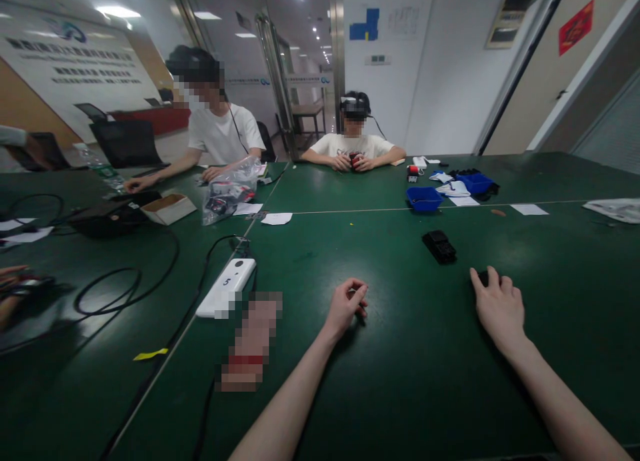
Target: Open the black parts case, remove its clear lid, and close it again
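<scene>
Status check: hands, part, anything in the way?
Left hand curled shut on green table. Right hand open, fingertips covering small black part. Black block lies beyond, touching neither hand.

A small black piece [482,276] lies on the green worktop [400,367] under the fingertips of the right grip [497,307]. It is mostly covered, so its shape cannot be told. A larger black block [439,245], oblong with a ridged top, lies flat ahead and to the left of that grip, apart from it.
</scene>
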### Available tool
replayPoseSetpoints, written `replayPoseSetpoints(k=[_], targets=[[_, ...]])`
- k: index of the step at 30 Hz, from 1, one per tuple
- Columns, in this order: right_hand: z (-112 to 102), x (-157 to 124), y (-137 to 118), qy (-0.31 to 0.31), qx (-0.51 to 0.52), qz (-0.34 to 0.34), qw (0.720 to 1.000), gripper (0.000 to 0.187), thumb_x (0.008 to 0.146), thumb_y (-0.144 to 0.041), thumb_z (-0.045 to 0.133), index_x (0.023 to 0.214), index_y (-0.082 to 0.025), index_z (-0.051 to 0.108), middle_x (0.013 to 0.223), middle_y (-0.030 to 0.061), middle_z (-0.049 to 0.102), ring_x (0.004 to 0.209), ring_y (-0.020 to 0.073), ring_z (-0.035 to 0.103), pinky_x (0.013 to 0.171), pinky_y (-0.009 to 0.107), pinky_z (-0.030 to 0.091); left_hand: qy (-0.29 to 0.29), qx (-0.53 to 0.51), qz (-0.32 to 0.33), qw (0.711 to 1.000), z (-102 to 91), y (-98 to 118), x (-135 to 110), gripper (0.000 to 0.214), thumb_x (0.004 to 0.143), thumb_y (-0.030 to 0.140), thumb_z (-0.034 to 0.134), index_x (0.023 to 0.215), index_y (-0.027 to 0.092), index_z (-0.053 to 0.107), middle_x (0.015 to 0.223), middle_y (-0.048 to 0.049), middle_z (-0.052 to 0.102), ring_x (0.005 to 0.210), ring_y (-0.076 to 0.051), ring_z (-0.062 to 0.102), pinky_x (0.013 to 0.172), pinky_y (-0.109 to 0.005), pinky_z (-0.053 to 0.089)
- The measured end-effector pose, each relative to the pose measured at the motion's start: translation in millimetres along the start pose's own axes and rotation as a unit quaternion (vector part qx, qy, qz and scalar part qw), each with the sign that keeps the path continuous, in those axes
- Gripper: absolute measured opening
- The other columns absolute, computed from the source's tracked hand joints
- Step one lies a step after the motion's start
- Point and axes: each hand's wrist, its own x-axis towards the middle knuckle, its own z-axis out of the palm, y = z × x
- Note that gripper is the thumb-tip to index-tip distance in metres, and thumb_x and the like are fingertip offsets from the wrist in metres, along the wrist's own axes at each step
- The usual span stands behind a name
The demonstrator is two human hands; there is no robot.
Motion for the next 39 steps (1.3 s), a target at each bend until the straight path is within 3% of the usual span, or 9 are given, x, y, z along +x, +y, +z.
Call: replayPoseSetpoints(k=[7, 11, 14, 20, 27, 34, 37, 39], targets=[[5.1, 8.0, -5.6, -0.002, 0.0, 0.006, 1.0, 0.048, 0.083, -0.018, 0.033, 0.127, -0.011, 0.048, 0.131, 0.0237, 0.041, 0.111, 0.0381, 0.046, 0.083, 0.049, 0.04, 0.001, 0.013, 0.01, 1.0, 0.0, -2.0, 0.9, 0.025, 0.072, 0.036, 0.058, 0.079, 0.012, 0.056, 0.056, 0.0017, 0.051, 0.047, -0.009, 0.052, 0.04, -0.018, 0.043], [-2.1, 29.8, -16.2, 0.026, 0.063, -0.002, 0.998, 0.051, 0.082, -0.032, 0.042, 0.127, -0.009, 0.045, 0.131, 0.026, 0.04, 0.114, 0.0409, 0.043, 0.086, 0.052, 0.039, 0.0, 0.028, 0.017, 0.999, -0.5, -3.4, 1.3, 0.023, 0.073, 0.034, 0.057, 0.079, 0.012, 0.056, 0.056, 0.0015, 0.052, 0.047, -0.009, 0.051, 0.041, -0.018, 0.043], [-1.8, 51.9, -27.8, 0.045, 0.14, -0.008, 0.989, 0.057, 0.085, -0.037, 0.038, 0.132, -0.006, 0.036, 0.127, 0.0271, 0.043, 0.111, 0.0383, 0.047, 0.086, 0.049, 0.041, -0.003, 0.037, 0.018, 0.999, -1.0, -5.4, 2.0, 0.022, 0.074, 0.033, 0.056, 0.08, 0.012, 0.056, 0.056, 0.0018, 0.051, 0.045, -0.008, 0.051, 0.04, -0.018, 0.042], [23.9, 75.6, -46.4, 0.083, 0.263, 0.031, 0.961, 0.07, 0.085, -0.045, 0.035, 0.135, 0.003, 0.023, 0.126, 0.0305, 0.042, 0.115, 0.0378, 0.044, 0.091, 0.048, 0.04, -0.005, 0.042, 0.013, 0.999, -1.5, -7.8, 2.5, 0.022, 0.073, 0.034, 0.056, 0.079, 0.013, 0.055, 0.054, 0.0025, 0.051, 0.043, -0.008, 0.05, 0.039, -0.018, 0.042], [39.6, 78.3, -47.3, 0.095, 0.328, 0.094, 0.935, 0.056, 0.085, -0.036, 0.032, 0.126, 0.003, 0.037, 0.109, 0.0263, 0.053, 0.101, 0.0333, 0.052, 0.085, 0.045, 0.043, -0.006, 0.047, 0.016, 0.999, -0.8, -7.6, 2.2, 0.023, 0.074, 0.036, 0.056, 0.078, 0.013, 0.056, 0.054, 0.0028, 0.051, 0.041, -0.008, 0.05, 0.04, -0.018, 0.041], [20.5, 77.1, -46.4, 0.147, 0.394, 0.099, 0.902, 0.051, 0.082, -0.034, 0.038, 0.123, -0.004, 0.043, 0.115, 0.0222, 0.052, 0.108, 0.0304, 0.048, 0.091, 0.042, 0.04, -0.002, 0.048, 0.018, 0.999, -1.3, -6.8, 2.2, 0.023, 0.074, 0.036, 0.056, 0.077, 0.013, 0.056, 0.054, 0.0027, 0.051, 0.042, -0.008, 0.049, 0.04, -0.018, 0.041], [2.2, 68.0, -54.7, 0.128, 0.437, 0.101, 0.885, 0.053, 0.081, -0.039, 0.04, 0.122, -0.006, 0.046, 0.116, 0.021, 0.054, 0.108, 0.0309, 0.049, 0.092, 0.044, 0.038, 0.0, 0.048, 0.016, 0.999, -1.3, -6.5, 2.1, 0.022, 0.074, 0.034, 0.056, 0.078, 0.013, 0.056, 0.055, 0.0028, 0.051, 0.043, -0.008, 0.049, 0.04, -0.018, 0.041], [-11.2, 57.7, -67.1, 0.081, 0.495, 0.094, 0.86, 0.05, 0.08, -0.043, 0.042, 0.118, -0.01, 0.05, 0.114, 0.0178, 0.057, 0.104, 0.0295, 0.052, 0.09, 0.045, 0.04, 0.005, 0.039, 0.015, 0.999, -0.8, -6.6, 2.2, 0.022, 0.074, 0.033, 0.056, 0.082, 0.013, 0.057, 0.057, 0.0029, 0.051, 0.045, -0.007, 0.05, 0.041, -0.018, 0.042]])
